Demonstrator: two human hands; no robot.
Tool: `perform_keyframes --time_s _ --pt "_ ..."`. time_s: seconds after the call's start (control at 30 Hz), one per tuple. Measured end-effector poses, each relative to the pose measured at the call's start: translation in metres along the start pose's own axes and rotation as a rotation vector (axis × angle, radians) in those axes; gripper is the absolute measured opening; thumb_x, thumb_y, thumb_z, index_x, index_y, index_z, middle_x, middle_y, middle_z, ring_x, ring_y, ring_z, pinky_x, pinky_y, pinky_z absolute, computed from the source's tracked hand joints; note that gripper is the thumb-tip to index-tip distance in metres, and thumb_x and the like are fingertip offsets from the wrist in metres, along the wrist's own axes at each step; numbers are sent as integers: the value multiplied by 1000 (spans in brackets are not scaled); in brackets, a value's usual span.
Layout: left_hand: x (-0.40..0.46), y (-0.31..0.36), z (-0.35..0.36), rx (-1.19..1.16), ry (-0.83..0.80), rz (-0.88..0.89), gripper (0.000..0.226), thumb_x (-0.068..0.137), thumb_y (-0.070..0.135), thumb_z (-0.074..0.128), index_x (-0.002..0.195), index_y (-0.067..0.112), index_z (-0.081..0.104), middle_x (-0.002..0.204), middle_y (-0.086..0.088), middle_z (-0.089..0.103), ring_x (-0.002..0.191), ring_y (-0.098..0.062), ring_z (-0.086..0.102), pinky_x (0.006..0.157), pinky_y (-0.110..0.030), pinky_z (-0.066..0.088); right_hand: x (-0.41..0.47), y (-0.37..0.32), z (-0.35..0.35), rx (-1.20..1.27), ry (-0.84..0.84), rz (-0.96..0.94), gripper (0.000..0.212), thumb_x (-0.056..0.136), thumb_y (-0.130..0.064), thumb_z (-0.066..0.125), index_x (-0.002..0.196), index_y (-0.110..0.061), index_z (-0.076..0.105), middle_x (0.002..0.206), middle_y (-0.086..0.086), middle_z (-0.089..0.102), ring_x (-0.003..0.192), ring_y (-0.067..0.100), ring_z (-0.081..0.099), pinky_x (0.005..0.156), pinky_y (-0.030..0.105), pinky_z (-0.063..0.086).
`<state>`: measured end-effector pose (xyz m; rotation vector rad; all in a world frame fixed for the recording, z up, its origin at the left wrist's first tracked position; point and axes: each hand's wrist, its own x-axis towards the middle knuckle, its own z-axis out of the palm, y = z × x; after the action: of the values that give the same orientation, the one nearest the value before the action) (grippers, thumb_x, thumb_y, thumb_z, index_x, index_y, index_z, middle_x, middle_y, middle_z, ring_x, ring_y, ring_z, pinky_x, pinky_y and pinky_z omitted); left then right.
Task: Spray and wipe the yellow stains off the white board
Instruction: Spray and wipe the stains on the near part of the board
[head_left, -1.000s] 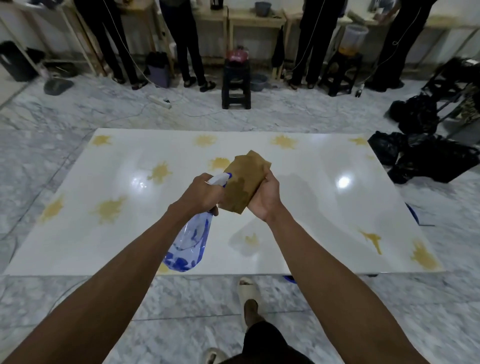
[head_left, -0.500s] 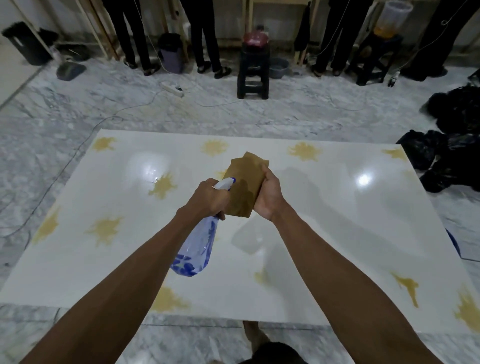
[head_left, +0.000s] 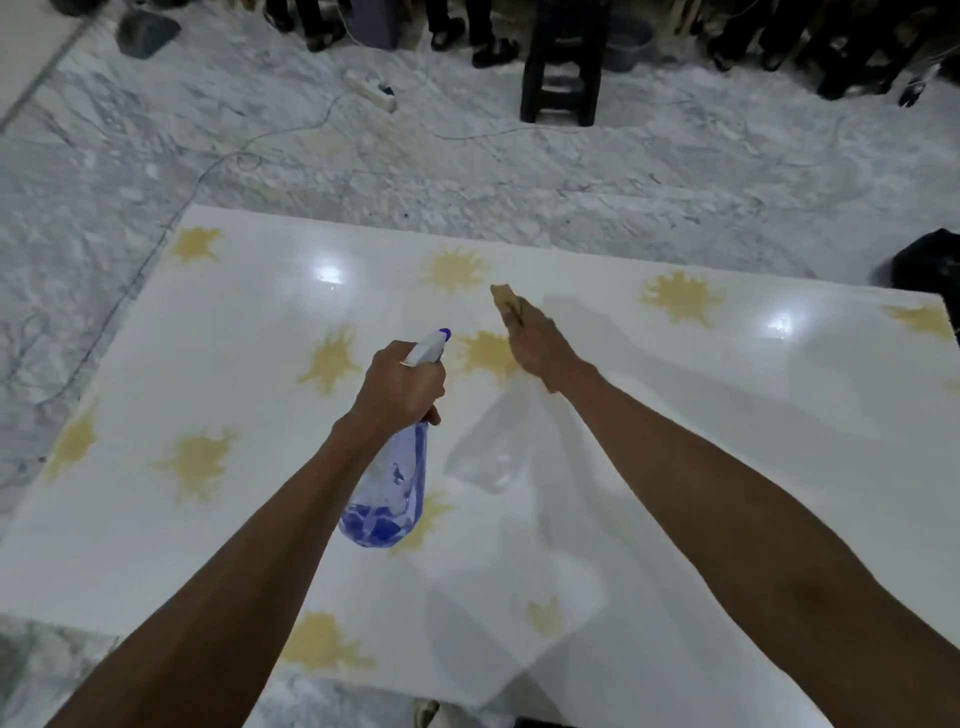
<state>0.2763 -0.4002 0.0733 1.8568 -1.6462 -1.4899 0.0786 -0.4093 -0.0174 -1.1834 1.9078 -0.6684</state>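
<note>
A: How is the light?

B: Dim and cool, coming from above. Two hard glare spots sit on the glossy white board (head_left: 727, 415), one far left, one far right.

A: Shadows?

B: Soft grey ones of both arms spread across the board.

A: Sharpness?

B: The right hand (head_left: 537, 345) and its cloth (head_left: 506, 304) are smeared by motion. The wide lens bends the board's edges, and the marble floor (head_left: 467, 171) looks grainy.

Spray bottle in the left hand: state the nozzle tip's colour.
Blue tip on the white trigger head of the clear plastic spray bottle; the head view shows it.
</note>
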Motion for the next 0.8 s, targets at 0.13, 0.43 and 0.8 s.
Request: perform_keyframes --time_s 0.13,0.43,0.8 --pt "23 -8 -6 43 40 23 31 97 15 54 77 -8 59 89 -33 70 38 -25 58 48 -26 48 85 -5 13 -550 27 -86 48 109 -35 25 156 -33 23 145 8 50 129 33 49 111 70 23" --pt "32 -33 -7 -12 -3 34 27 81 11 53 85 -14 61 90 -38 67 36 -21 55 43 -27 51 96 45 85 -794 -177 33 56 103 -58 10 155 -50 -11 164 6 -29 149 37 -28 117 65 -15" --pt "-40 -78 -22 89 -126 48 31 90 14 53 91 -16 58 78 -23 62 38 -26 60 60 -34 48 -99 89 143 -775 -166 100 60 103 -59 12 152 -49 -20 164 6 -30 149 38 -29 116 68 -12"
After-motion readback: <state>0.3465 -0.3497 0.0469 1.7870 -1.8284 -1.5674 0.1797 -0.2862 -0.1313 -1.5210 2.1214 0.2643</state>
